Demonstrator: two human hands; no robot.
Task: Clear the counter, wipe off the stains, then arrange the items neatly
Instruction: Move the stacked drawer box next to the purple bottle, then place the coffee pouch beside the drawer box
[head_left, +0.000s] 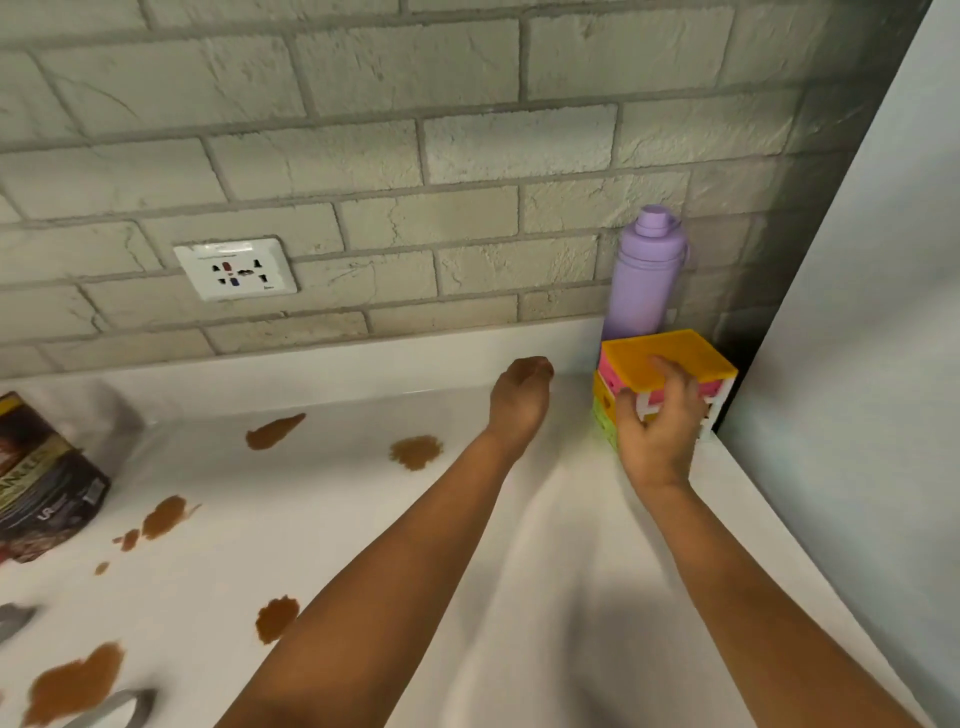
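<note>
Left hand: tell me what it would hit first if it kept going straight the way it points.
Probably the white upstand at the back of the counter, then the brick wall. The left hand points away toward it with nothing visible between, though depth is unclear.
</note>
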